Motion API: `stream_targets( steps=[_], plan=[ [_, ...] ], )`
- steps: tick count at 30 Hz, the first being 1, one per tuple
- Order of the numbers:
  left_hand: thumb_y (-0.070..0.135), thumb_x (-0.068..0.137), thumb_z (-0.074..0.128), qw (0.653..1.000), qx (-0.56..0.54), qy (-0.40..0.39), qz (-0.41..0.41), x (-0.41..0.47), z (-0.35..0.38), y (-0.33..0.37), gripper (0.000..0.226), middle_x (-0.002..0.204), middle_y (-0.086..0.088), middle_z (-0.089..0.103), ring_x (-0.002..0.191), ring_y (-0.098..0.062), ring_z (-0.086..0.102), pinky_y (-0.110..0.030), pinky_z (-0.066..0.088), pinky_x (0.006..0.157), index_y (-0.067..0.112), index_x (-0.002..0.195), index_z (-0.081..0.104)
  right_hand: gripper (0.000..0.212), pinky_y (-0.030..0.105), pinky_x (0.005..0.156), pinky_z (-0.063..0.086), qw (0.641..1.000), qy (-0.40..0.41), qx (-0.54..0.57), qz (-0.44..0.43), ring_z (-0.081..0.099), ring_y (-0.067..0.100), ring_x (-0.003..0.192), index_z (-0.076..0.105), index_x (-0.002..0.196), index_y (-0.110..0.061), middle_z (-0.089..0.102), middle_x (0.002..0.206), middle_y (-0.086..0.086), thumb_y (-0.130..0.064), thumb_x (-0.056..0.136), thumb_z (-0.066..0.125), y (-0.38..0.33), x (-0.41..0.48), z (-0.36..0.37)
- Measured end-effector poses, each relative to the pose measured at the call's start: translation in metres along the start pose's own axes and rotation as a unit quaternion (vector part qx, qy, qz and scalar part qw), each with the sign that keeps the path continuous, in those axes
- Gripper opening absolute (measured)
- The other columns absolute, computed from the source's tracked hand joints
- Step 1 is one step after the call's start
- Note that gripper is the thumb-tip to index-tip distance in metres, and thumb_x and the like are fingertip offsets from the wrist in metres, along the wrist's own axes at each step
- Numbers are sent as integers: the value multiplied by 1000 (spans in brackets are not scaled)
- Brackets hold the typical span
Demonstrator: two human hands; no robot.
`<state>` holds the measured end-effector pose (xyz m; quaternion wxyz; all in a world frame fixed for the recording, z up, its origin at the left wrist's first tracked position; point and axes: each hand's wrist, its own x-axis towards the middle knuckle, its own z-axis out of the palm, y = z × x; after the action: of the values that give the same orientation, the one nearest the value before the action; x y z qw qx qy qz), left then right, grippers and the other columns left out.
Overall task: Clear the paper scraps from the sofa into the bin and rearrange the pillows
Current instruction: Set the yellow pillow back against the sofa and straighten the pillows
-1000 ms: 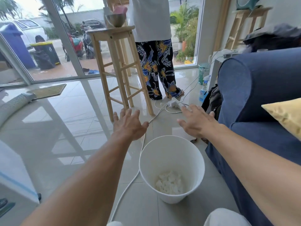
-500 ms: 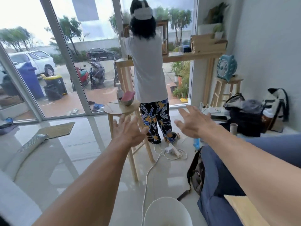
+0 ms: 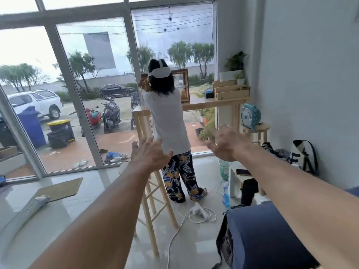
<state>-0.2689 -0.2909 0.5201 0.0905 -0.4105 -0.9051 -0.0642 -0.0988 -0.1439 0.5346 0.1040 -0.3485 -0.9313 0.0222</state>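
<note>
Both your arms are stretched straight out, forearms running lengthwise away from you toward the glass wall (image 3: 87, 94). Your left hand (image 3: 150, 154) is loose, palm down and fingers spread, holding nothing. Same for your right hand (image 3: 226, 143): relaxed, empty, fingers pointing ahead and a bit left.

The only task thing showing is the sofa (image 3: 262, 235), and just its blue padded arm, down in the lower right corner under your right forearm. The top of that arm is rounded. With only this bit showing, I can't tell which way the sofa's long side runs.

The floor (image 3: 77, 210) is glossy pale tile. A tall wooden stool (image 3: 153, 193) stands right ahead, partly behind your left arm. A person (image 3: 165, 121) in a white top and patterned trousers stands just past it, back to you, at a wooden counter (image 3: 213, 101). A white power strip (image 3: 198, 210) with coiled cable lies on the tiles near their feet. A black bag (image 3: 223, 239) leans against the sofa arm, with a blue spray bottle (image 3: 225, 195) and a low white table (image 3: 236, 183) beyond. There's a doormat (image 3: 58, 189) over on the left.
</note>
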Motion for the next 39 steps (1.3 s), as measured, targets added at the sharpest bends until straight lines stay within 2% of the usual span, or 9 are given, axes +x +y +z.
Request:
stream_targets(
  steps=[6, 9, 11, 16, 20, 25, 29, 33, 39],
  plan=[
    [64, 93, 38, 995, -4, 14, 94, 41, -1, 65, 74, 158, -10, 25, 146, -29, 18, -54, 12, 117, 23, 153, 22, 64, 60, 110, 25, 994, 26, -46, 91, 21, 30, 144, 15, 153, -26, 16, 159, 5, -55, 97, 28, 61, -13, -25],
    [64, 92, 40, 986, -36, 15, 160, 62, 3, 115, 75, 158, -10, 24, 146, -29, 18, -52, 14, 118, 23, 153, 22, 62, 58, 109, 22, 985, 26, -47, 166, 21, 28, 143, 15, 153, -25, 17, 158, 5, -51, 98, 29, 96, -27, -33],
    [64, 92, 40, 973, -48, 7, 228, 75, 8, 159, 75, 158, -11, 25, 145, -30, 19, -52, 15, 117, 23, 153, 22, 61, 58, 110, 22, 969, 26, -52, 240, 18, 27, 144, 15, 153, -24, 16, 159, 5, -48, 99, 30, 122, -45, -38],
    [63, 90, 41, 931, -80, 4, 357, 79, 23, 251, 69, 152, -11, 35, 138, -31, 32, -49, 25, 110, 27, 149, 31, 61, 58, 112, 19, 931, 15, -69, 359, 12, 26, 146, 11, 154, -24, 8, 161, 3, -48, 100, 27, 165, -98, -39],
    [61, 91, 41, 886, -103, -30, 450, 47, 34, 330, 71, 152, -9, 36, 141, -28, 28, -46, 22, 111, 22, 149, 31, 58, 57, 111, 18, 877, 30, -75, 473, 12, 25, 146, 15, 153, -23, 12, 160, 2, -46, 100, 26, 196, -165, -47],
    [58, 92, 39, 837, -122, -45, 532, 7, 40, 408, 68, 150, -7, 37, 142, -26, 23, -44, 22, 110, 21, 148, 30, 58, 54, 110, 21, 822, 28, -93, 561, 11, 24, 145, 15, 152, -22, 12, 159, 3, -45, 100, 25, 231, -233, -52],
    [59, 92, 38, 807, -125, -51, 576, -22, 44, 458, 68, 149, -5, 38, 142, -25, 23, -44, 21, 110, 22, 148, 29, 59, 55, 110, 21, 788, 26, -97, 607, 11, 24, 145, 12, 153, -22, 11, 160, 4, -46, 101, 25, 267, -267, -51],
    [59, 92, 39, 805, -143, -56, 574, -24, 48, 500, 66, 147, -6, 39, 141, -26, 25, -43, 22, 109, 21, 146, 32, 58, 54, 109, 22, 792, 27, -88, 603, 12, 24, 145, 13, 153, -22, 10, 160, 3, -46, 101, 25, 299, -272, -54],
    [58, 90, 40, 809, -130, -110, 562, -34, 86, 536, 69, 150, -9, 37, 138, -31, 32, -46, 27, 109, 21, 147, 32, 61, 53, 109, 26, 793, 43, -67, 604, 23, 28, 142, 20, 150, -23, 17, 158, 3, -53, 98, 28, 345, -289, -25]
  ],
)
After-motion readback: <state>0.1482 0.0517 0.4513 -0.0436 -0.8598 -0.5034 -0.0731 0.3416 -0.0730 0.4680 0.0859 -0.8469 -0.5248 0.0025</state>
